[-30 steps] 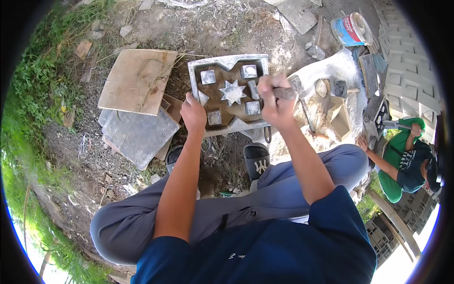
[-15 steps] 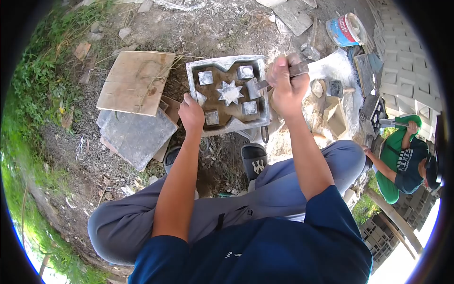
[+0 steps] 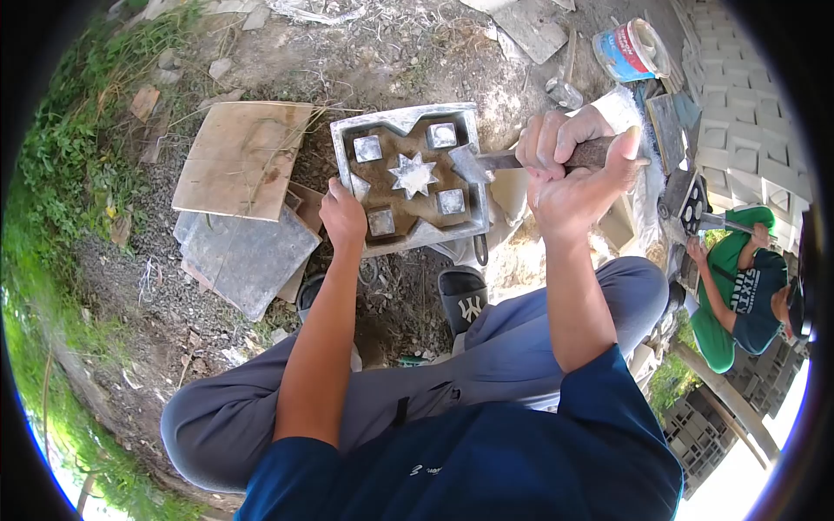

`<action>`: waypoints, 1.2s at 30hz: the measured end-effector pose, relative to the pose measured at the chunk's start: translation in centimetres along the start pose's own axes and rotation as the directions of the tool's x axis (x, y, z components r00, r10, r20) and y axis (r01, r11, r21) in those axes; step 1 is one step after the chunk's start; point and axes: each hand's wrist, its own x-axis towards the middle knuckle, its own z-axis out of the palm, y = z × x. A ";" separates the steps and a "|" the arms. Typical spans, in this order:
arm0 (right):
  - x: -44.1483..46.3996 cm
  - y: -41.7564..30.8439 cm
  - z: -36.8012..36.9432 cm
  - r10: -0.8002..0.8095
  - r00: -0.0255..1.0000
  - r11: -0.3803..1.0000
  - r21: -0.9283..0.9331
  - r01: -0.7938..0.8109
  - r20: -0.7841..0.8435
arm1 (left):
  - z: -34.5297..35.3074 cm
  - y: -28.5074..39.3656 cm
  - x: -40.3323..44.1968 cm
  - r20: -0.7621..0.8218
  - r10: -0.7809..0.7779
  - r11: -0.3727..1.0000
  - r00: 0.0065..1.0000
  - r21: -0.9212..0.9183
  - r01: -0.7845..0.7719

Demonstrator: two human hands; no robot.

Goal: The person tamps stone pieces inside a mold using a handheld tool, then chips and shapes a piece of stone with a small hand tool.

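A grey mould [image 3: 408, 246] with raised square blocks and an eight-pointed star [image 3: 413, 175] in its middle is tilted up in front of me. My left hand [image 3: 344, 214] grips its left rim, fingers partly hidden by the wall. In my right hand [image 3: 573, 161], closed in a fist, is a small trowel [image 3: 502, 161] with a dark handle. Its grey blade lies over the mould's right edge, at the notch there. Brownish residue shows on the mould's floor between the blocks.
Boards [image 3: 243, 161] and grey slabs [image 3: 248, 260] are stacked at left. A paint bucket [image 3: 621, 54] stands at upper right, a hammer [image 3: 565, 91] beside it. Another person [image 3: 738, 282] at far right works over a second mould [image 3: 692, 207]. Patterned blocks [image 3: 730, 122] line the right side.
My right hand has moved right and rotated, and the trowel's blade now lies flatter over the right edge. The mould has shifted slightly left in view, my left hand still on it.
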 end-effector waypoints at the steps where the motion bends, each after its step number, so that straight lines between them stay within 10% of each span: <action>1: -0.1 0.1 0.2 -0.038 0.999 0.999 -0.001 0.038 -0.020 | 0.1 -0.2 0.2 -0.005 0.006 1.000 1.000 0.013 -0.006; 11: -0.8 2.3 1.1 -0.065 0.995 0.998 0.008 0.066 -0.075 | 0.6 -0.8 0.4 -0.069 0.059 0.998 0.996 0.010 -0.059; 15: -2.0 7.1 -0.6 0.035 0.975 0.968 -0.250 0.021 0.218 | 1.0 -1.1 0.8 -0.097 0.070 0.998 0.993 0.012 -0.069; 27: -0.7 4.0 0.9 0.062 0.962 0.994 -0.065 -0.082 -0.266 | 1.3 -1.5 1.0 -0.130 0.086 0.996 0.988 0.016 -0.084; 36: -1.7 4.4 1.8 0.063 0.995 0.981 -0.179 -0.076 -0.077 | 0.6 -0.5 0.4 -0.076 0.058 0.998 0.995 0.013 -0.057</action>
